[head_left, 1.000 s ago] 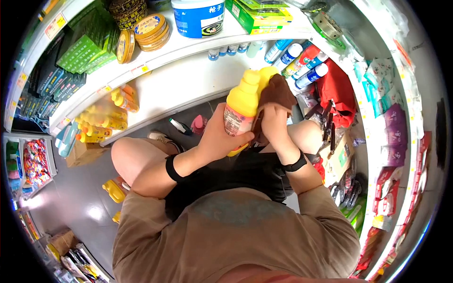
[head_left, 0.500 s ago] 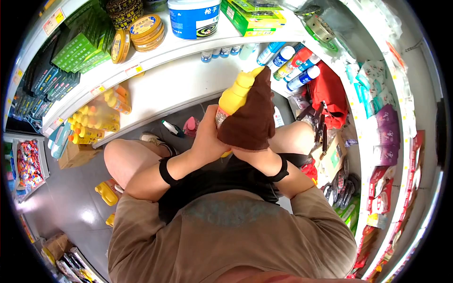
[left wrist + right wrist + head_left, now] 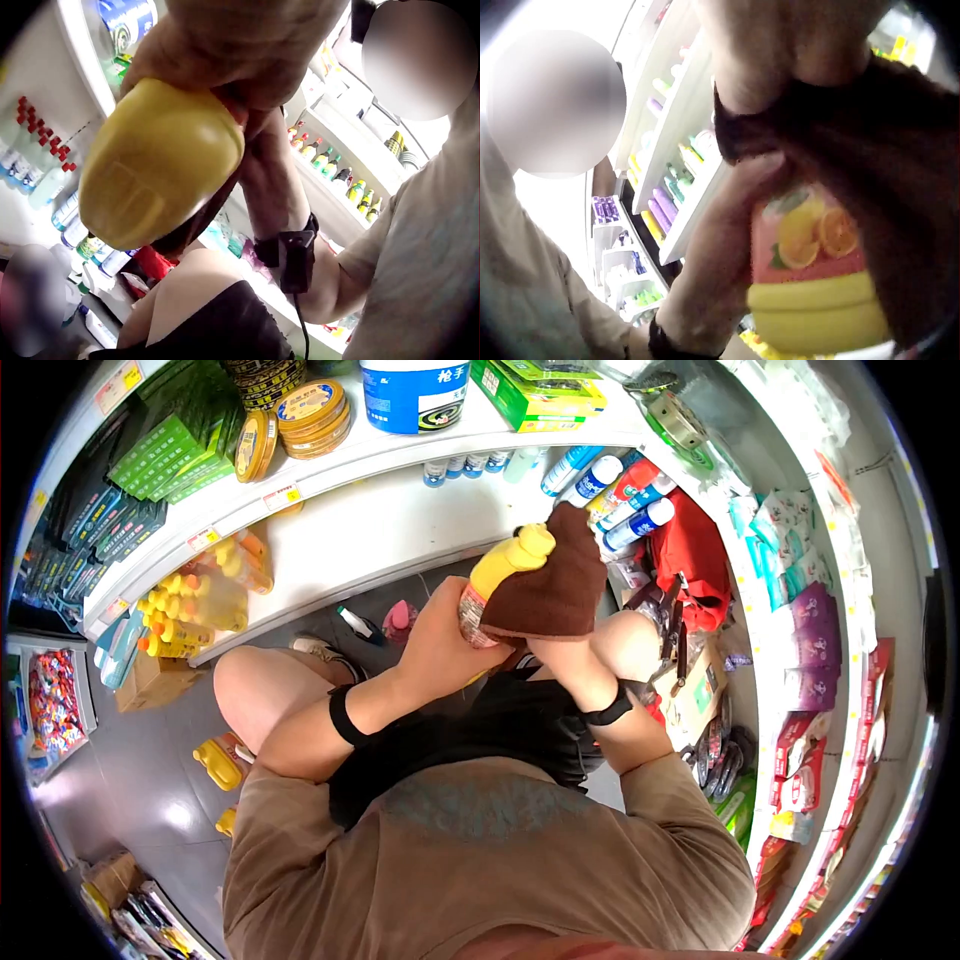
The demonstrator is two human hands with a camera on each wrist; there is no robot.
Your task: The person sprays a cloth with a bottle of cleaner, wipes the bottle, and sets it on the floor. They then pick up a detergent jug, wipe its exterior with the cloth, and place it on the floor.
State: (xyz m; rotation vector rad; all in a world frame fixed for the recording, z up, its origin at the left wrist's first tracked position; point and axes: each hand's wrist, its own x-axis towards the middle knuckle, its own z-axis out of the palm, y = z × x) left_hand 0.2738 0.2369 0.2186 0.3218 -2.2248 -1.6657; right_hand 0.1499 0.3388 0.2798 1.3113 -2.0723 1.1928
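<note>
My left hand (image 3: 440, 632) grips a yellow bottle (image 3: 490, 568) with a pinkish label, tilted up and to the right in front of my lap. In the left wrist view the rounded yellow base of the bottle points toward the camera. Orange fruit pictures show on the label (image 3: 799, 232) in the right wrist view. A dark brown cloth (image 3: 550, 592) drapes over my right hand (image 3: 562, 658) and overlaps the bottle's right side. The cloth hides the right hand's fingers; only its heel and wrist show below the hem.
White shelving (image 3: 370, 525) curves ahead, with yellow bottles (image 3: 190, 610) at left and spray cans (image 3: 640, 525) at right. A blue tub (image 3: 415, 400) stands on the upper shelf. Yellow bottles (image 3: 218, 762) lie on the floor at left. A red bag (image 3: 693, 555) sits beside my knee.
The brown cloth first swung left across the bottle with my right hand, then moved back right. It now covers the right hand's fingers, which showed earlier. The left hand keeps its grip.
</note>
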